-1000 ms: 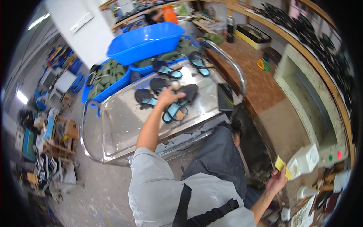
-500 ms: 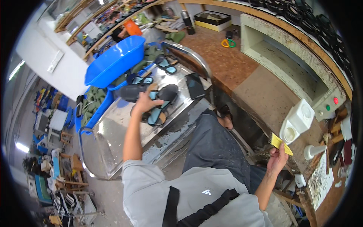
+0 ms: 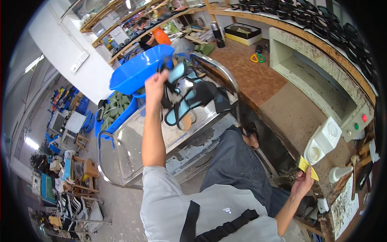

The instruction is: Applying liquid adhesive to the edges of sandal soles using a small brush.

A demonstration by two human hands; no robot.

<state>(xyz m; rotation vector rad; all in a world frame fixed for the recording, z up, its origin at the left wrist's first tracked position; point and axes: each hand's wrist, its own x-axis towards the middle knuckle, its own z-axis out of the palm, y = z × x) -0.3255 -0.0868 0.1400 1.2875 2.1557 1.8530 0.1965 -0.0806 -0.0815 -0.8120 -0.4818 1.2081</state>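
My left hand [image 3: 155, 85] is closed on a black sandal with a light-blue insole [image 3: 177, 73], lifted over the metal trolley [image 3: 131, 147]; motion blur softens its outline. Below and to its right, more black and light-blue sandals [image 3: 182, 109] lie in a pile on the trolley top. Off to the right, my right hand [image 3: 301, 184] grips a yellow-handled brush [image 3: 308, 169], held at the bench edge beside a white two-cup holder [image 3: 322, 141].
Blue tubs [image 3: 141, 66] with green pieces [image 3: 117, 108] stand at the trolley's far left. The bench [image 3: 278, 94] carries scissors [image 3: 258, 58], a dark flask [image 3: 217, 35], a white funnel-shaped piece [image 3: 339, 174] and a long open metal box [image 3: 314, 68]. Another person [image 3: 146, 38] sits far back.
My left hand has risen from the pile toward the blue tub, now with a sandal in it. My right hand still holds the brush. The whole view has shifted slightly.
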